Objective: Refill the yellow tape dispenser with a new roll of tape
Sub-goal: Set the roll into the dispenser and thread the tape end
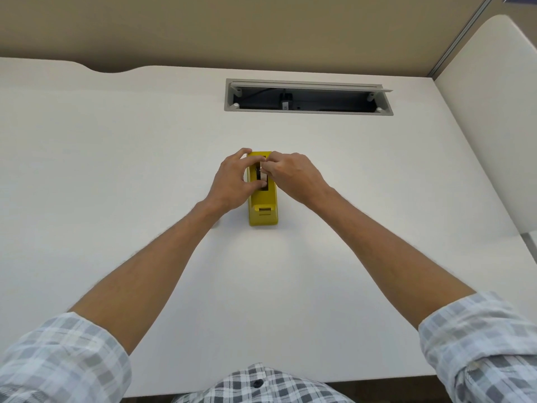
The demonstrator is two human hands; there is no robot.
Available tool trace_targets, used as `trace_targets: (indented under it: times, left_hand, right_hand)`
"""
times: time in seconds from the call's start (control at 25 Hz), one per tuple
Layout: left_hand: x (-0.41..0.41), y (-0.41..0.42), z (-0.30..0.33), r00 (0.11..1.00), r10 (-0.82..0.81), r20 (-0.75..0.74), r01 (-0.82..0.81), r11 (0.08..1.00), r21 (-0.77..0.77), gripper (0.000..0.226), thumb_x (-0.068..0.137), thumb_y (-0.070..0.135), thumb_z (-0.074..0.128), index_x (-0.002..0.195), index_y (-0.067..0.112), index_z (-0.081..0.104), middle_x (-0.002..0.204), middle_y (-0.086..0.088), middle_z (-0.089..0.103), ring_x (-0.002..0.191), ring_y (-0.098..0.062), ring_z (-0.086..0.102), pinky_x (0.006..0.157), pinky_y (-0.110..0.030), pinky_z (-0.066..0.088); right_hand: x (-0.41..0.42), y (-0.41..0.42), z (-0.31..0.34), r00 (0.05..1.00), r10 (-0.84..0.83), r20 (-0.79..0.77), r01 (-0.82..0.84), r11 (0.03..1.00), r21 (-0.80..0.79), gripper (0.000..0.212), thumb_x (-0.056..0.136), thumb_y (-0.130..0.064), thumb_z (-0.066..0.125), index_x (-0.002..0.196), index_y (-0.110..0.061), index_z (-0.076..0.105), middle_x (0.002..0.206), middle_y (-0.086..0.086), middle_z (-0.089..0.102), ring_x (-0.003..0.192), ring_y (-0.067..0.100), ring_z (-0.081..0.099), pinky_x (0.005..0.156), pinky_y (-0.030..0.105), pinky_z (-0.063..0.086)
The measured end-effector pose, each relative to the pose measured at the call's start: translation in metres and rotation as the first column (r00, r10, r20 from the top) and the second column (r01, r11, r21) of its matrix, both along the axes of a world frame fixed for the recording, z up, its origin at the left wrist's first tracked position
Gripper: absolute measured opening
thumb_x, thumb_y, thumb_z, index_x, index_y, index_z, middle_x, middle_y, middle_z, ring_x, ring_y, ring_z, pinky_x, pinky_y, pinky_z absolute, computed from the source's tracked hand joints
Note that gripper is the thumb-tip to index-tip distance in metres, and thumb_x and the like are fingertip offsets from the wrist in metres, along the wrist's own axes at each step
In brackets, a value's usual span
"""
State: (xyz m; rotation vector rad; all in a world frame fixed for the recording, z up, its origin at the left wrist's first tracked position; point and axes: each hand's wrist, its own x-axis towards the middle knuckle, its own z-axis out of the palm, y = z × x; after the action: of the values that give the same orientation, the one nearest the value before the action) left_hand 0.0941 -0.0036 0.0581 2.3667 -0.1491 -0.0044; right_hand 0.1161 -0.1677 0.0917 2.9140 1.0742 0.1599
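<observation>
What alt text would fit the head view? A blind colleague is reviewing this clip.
Both hands, left and right, meet over the open top slot of a yellow tape dispenser standing on a white desk. An open cable tray sits behind it; checked sleeves frame the bottom.

A smooth white laminate bench fills the view. Set into its far side is a long grey rectangular cable hatch, open. Beyond the hatch stands a beige partition wall.

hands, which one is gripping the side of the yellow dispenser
The left hand: it wraps the dispenser's left side, while the right hand pinches at the top slot.
</observation>
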Motion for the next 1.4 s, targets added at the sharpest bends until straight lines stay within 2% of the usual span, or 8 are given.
trace_targets:
  times: [0.08, 0.24, 0.44, 0.52, 0.68, 0.84, 1.04, 1.4]
  left_hand:
    - [0.000, 0.000, 0.002, 1.000, -0.002, -0.005, 0.002, 1.000, 0.023, 0.053, 0.078, 0.029, 0.077, 0.129, 0.027, 0.060, 0.142, -0.003, 0.050, 0.125, -0.028, 0.048, 0.107, -0.044, 0.038]
    - [0.001, -0.002, 0.003, 1.000, -0.016, -0.012, 0.017, 0.997, 0.075, 0.054, 0.080, 0.030, 0.075, 0.131, 0.026, 0.059, 0.140, -0.001, 0.053, 0.120, -0.029, 0.049, 0.106, -0.044, 0.038]
    - [-0.002, -0.003, 0.004, 1.000, -0.020, 0.021, 0.019, 0.999, 0.030, 0.044, 0.083, 0.027, 0.073, 0.126, 0.024, 0.062, 0.132, 0.003, 0.059, 0.115, -0.027, 0.052, 0.115, -0.039, 0.023]
    - [-0.002, -0.003, 0.004, 1.000, -0.020, 0.022, 0.020, 0.999, 0.028, 0.044, 0.083, 0.026, 0.073, 0.126, 0.023, 0.062, 0.132, 0.004, 0.060, 0.116, -0.028, 0.052, 0.116, -0.038, 0.021]
    - [-0.001, -0.002, 0.004, 1.000, -0.026, 0.002, 0.026, 0.999, 0.033, 0.047, 0.083, 0.028, 0.073, 0.128, 0.025, 0.061, 0.135, 0.003, 0.058, 0.119, -0.030, 0.050, 0.116, -0.040, 0.020]
    - [0.001, 0.000, 0.005, 0.999, -0.035, -0.017, 0.036, 0.998, 0.043, 0.048, 0.083, 0.029, 0.073, 0.129, 0.024, 0.061, 0.138, 0.002, 0.056, 0.124, -0.029, 0.049, 0.118, -0.039, 0.018]
    - [-0.001, -0.002, 0.006, 1.000, -0.022, -0.003, 0.022, 0.999, 0.041, 0.047, 0.083, 0.027, 0.073, 0.129, 0.024, 0.061, 0.137, 0.002, 0.057, 0.126, -0.029, 0.047, 0.117, -0.038, 0.017]
    - [-0.001, -0.001, 0.006, 1.000, -0.022, 0.009, 0.021, 0.999, 0.035, 0.047, 0.082, 0.027, 0.074, 0.128, 0.024, 0.062, 0.136, 0.001, 0.058, 0.125, -0.029, 0.049, 0.118, -0.038, 0.016]
  right_hand:
    - [0.001, 0.000, 0.004, 0.999, 0.031, -0.015, -0.032, 0.999, -0.023, 0.023, 0.103, -0.017, 0.044, 0.112, -0.012, 0.065, 0.106, 0.005, 0.064, 0.082, 0.026, 0.065, 0.067, 0.029, 0.045]
    - [0.007, 0.003, 0.013, 0.996, 0.081, -0.048, -0.084, 0.995, -0.051, 0.026, 0.104, -0.020, 0.045, 0.115, -0.011, 0.067, 0.106, 0.006, 0.066, 0.088, 0.025, 0.067, 0.076, 0.031, 0.055]
    - [0.011, 0.008, 0.018, 0.995, 0.100, -0.024, -0.101, 0.993, -0.057, 0.027, 0.104, -0.023, 0.047, 0.113, -0.012, 0.069, 0.099, 0.006, 0.068, 0.082, 0.021, 0.066, 0.066, 0.023, 0.038]
    - [0.011, 0.008, 0.018, 0.995, 0.098, -0.034, -0.100, 0.993, -0.062, 0.025, 0.104, -0.023, 0.049, 0.115, -0.013, 0.069, 0.100, 0.006, 0.068, 0.082, 0.020, 0.066, 0.066, 0.022, 0.039]
    - [0.008, 0.008, 0.018, 0.994, 0.087, -0.061, -0.090, 0.995, -0.043, 0.024, 0.103, -0.022, 0.051, 0.117, -0.014, 0.069, 0.101, 0.006, 0.067, 0.082, 0.020, 0.066, 0.070, 0.025, 0.050]
    - [0.008, 0.006, 0.021, 0.993, 0.109, -0.055, -0.112, 0.992, -0.058, 0.028, 0.105, -0.026, 0.046, 0.110, -0.015, 0.071, 0.097, 0.005, 0.066, 0.076, 0.016, 0.061, 0.063, 0.024, 0.041]
    - [0.007, 0.009, 0.021, 0.995, 0.081, -0.056, -0.085, 0.994, -0.064, 0.028, 0.105, -0.025, 0.046, 0.109, -0.012, 0.070, 0.097, 0.006, 0.066, 0.078, 0.019, 0.064, 0.065, 0.026, 0.047]
    - [0.005, 0.011, 0.024, 0.995, 0.053, -0.080, -0.056, 0.998, -0.032, 0.028, 0.104, -0.023, 0.046, 0.111, -0.011, 0.070, 0.097, 0.006, 0.066, 0.075, 0.018, 0.060, 0.064, 0.025, 0.044]
